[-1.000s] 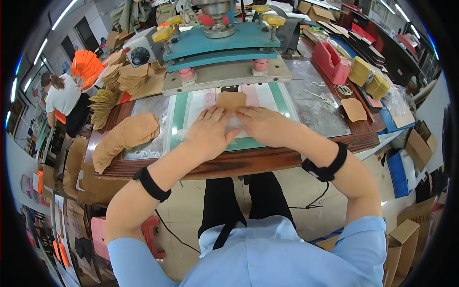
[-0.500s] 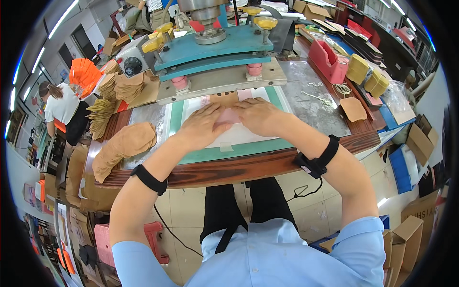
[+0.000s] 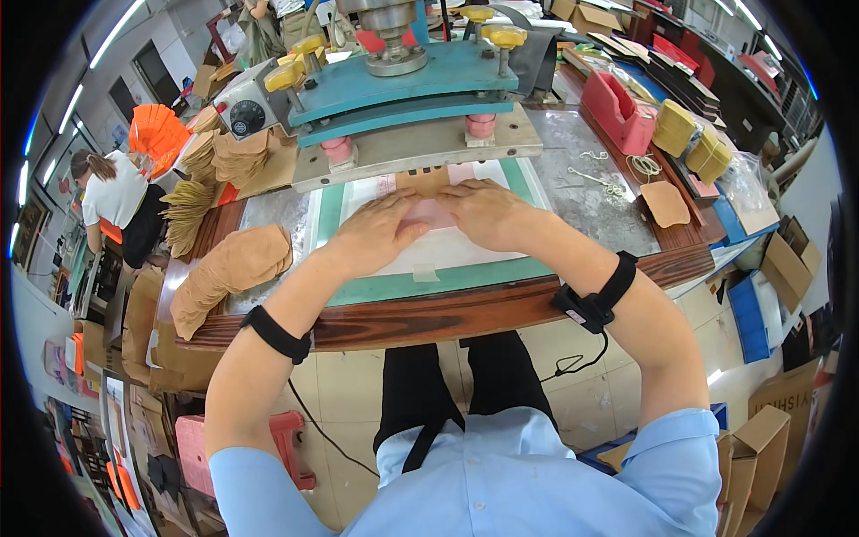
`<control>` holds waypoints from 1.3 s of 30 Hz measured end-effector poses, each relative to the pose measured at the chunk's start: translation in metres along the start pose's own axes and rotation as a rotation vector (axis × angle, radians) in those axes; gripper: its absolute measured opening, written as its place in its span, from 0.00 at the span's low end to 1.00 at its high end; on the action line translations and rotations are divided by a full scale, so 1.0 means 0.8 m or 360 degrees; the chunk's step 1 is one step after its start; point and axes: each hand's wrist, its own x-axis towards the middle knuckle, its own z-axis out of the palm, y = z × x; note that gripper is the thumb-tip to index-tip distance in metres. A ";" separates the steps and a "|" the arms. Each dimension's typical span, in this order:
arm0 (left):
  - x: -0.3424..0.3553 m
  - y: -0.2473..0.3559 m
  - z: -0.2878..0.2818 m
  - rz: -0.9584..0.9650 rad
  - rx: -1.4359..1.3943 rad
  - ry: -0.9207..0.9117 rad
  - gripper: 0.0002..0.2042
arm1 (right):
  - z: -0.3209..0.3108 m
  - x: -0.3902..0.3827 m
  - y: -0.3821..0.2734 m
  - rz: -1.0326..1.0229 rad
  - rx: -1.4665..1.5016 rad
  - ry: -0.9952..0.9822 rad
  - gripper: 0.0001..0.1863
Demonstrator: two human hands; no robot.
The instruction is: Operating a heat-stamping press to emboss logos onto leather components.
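Observation:
A tan leather-like piece (image 3: 424,183) with small dark marks lies below the front of a teal press (image 3: 403,89). Against its near edge is a pink piece (image 3: 429,215), on a white sheet (image 3: 461,251) over a green mat (image 3: 376,294). My left hand (image 3: 378,234) rests flat at the left of these pieces, its fingertips on the tan one and its thumb out over the pink. From the right, my right hand (image 3: 488,215) lies with its fingers stretched across their right side. Both hands are open, palms down; what lies beneath the palms is hidden.
Stacked tan pieces (image 3: 233,273) lie on the left of the table; a control box (image 3: 249,106) stands behind them. To the right are white string (image 3: 601,183), a single tan piece (image 3: 665,205) and a red holder (image 3: 617,115). A co-worker (image 3: 116,201) sits far left.
Both hands stay nearly in place on the pieces, with only a slight shift of the fingers. The press and bench appear almost unchanged.

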 end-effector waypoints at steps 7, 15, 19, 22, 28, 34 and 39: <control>-0.004 0.004 -0.005 0.0005 0.0122 0.0082 0.25 | -0.010 0.004 0.007 0.0119 0.0349 -0.0045 0.19; -0.002 -0.003 0.002 -0.0040 0.0096 0.0132 0.25 | 0.010 0.000 0.019 -0.0085 -0.0015 0.0278 0.20; -0.003 0.001 -0.002 -0.0048 0.0059 0.0070 0.25 | 0.001 -0.001 0.013 -0.0030 -0.0022 0.0140 0.20; -0.007 0.002 -0.001 -0.0044 0.0098 0.0114 0.25 | -0.003 0.000 0.009 -0.0025 -0.0035 0.0154 0.19; -0.003 -0.002 -0.001 -0.0083 -0.0016 0.0092 0.25 | -0.001 0.002 0.002 0.0033 -0.0084 0.0223 0.20; -0.008 -0.014 0.003 0.0008 0.0045 0.0145 0.22 | 0.004 0.001 0.008 -0.0031 -0.0092 0.0254 0.18; -0.009 -0.009 -0.003 -0.0078 0.0046 0.0128 0.22 | 0.014 0.008 0.031 -0.0099 0.0180 0.0322 0.15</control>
